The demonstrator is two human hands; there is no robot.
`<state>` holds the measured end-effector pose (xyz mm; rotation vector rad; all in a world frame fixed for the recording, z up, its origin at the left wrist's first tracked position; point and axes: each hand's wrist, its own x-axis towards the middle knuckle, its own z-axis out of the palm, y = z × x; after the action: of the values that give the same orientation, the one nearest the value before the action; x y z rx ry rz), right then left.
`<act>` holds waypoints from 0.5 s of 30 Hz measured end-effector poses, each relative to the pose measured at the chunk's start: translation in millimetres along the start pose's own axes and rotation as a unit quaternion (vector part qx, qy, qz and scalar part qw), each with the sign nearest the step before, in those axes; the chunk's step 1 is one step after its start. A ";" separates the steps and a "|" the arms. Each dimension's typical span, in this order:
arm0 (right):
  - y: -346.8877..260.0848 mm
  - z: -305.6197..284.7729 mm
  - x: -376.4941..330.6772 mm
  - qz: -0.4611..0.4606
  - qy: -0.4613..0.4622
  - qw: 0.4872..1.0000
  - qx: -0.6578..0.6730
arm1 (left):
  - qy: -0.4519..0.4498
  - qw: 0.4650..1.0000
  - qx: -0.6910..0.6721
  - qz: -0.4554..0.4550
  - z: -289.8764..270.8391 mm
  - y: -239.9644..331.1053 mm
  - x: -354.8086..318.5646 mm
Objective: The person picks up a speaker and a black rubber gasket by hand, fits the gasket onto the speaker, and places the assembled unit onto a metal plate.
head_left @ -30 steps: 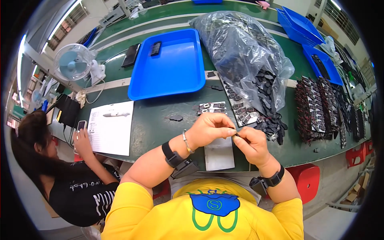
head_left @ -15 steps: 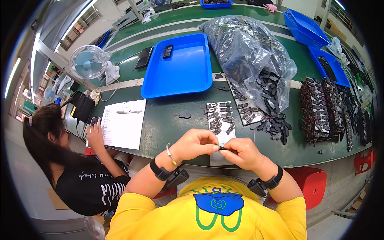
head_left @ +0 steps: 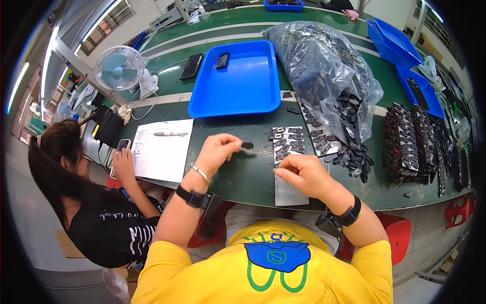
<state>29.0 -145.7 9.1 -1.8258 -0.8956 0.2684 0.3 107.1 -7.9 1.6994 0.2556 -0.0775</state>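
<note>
My left hand [head_left: 218, 150] pinches a small black part [head_left: 247, 145] between thumb and fingertips, held just above the green table [head_left: 238, 175]. My right hand [head_left: 302, 174] rests with fingers curled on a white card [head_left: 289, 190] near the table's front edge; whether anything is in it I cannot tell. Several small black parts lie in rows [head_left: 286, 142] on the upper end of that card, just beyond both hands.
A blue tray [head_left: 238, 86] holding one dark piece lies beyond the hands. A clear plastic bag [head_left: 324, 66] spills black parts at right, beside racks of dark parts [head_left: 410, 142]. A paper sheet with a pen [head_left: 162, 149], a fan [head_left: 120, 67] and a seated person with a phone [head_left: 76, 192] are at left.
My hands, joined close to my chest earlier, have separated. The left hand has moved out to the left over the table with a small black part; the right has dropped onto the card.
</note>
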 end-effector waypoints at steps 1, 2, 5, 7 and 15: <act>1.0 0.0 2.0 -0.014 0.006 1.000 -0.006 | 0.020 0.999 0.032 -0.003 -2.8 -2.0 8.0; 2.1 0.5 3.6 -0.016 0.002 1.000 -0.007 | 0.039 0.997 0.064 -0.007 -4.8 -4.0 14.3; 9.7 1.8 8.4 -0.001 0.034 0.999 -0.010 | 0.066 0.988 0.137 0.025 -5.1 -10.7 21.4; 12.7 2.2 8.4 0.000 0.042 0.999 -0.005 | 0.080 0.968 0.220 0.096 -5.3 -13.3 23.1; 19.3 -4.6 4.2 -0.006 0.086 0.996 0.020 | 0.078 0.952 0.288 0.071 -6.5 -9.7 22.9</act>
<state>43.2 -149.6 -4.9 -1.7764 -0.7760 0.1186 19.9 117.6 -21.0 2.3056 0.2413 0.1008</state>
